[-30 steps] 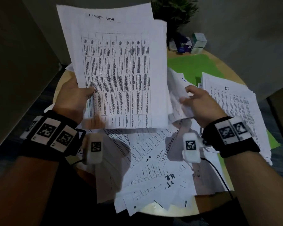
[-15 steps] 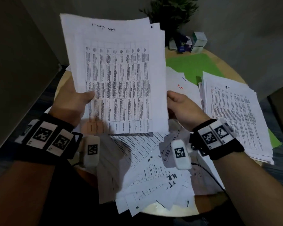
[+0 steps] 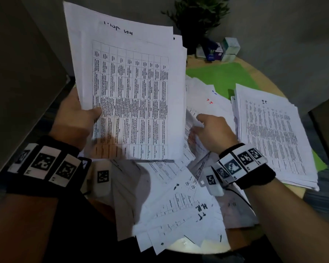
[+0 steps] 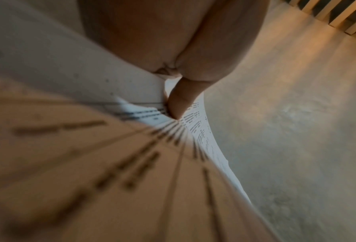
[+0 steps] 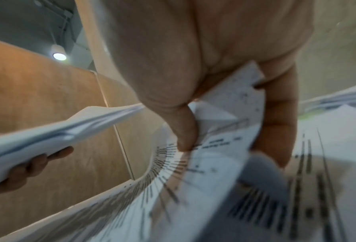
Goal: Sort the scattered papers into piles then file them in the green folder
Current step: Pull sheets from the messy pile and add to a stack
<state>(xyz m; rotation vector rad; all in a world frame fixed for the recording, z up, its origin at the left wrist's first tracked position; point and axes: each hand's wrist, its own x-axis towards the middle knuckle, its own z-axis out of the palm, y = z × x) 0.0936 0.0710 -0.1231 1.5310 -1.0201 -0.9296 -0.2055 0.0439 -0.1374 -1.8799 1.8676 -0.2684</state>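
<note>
My left hand (image 3: 78, 118) grips a sheaf of printed papers (image 3: 129, 88) upright above the table, thumb on the front sheet; its thumb (image 4: 180, 101) presses the same sheaf (image 4: 110, 163) in the left wrist view. My right hand (image 3: 209, 130) pinches one loose sheet (image 3: 193, 133) lifted from the scattered papers (image 3: 179, 202); thumb and fingers (image 5: 185, 131) clamp that sheet (image 5: 214, 155). The green folder (image 3: 222, 76) lies open at the far side, partly covered. A sorted pile (image 3: 273, 133) marked "11" sits on the right.
The round wooden table (image 3: 292, 190) is crowded with paper. A potted plant (image 3: 198, 18) and small boxes (image 3: 224, 50) stand at the far edge. A dark panel (image 3: 17, 73) rises on the left.
My right hand left the edge of the held sheaf, dropped to the scattered papers and pinched a loose sheet. The sheaf in my left hand rose and tilted slightly.
</note>
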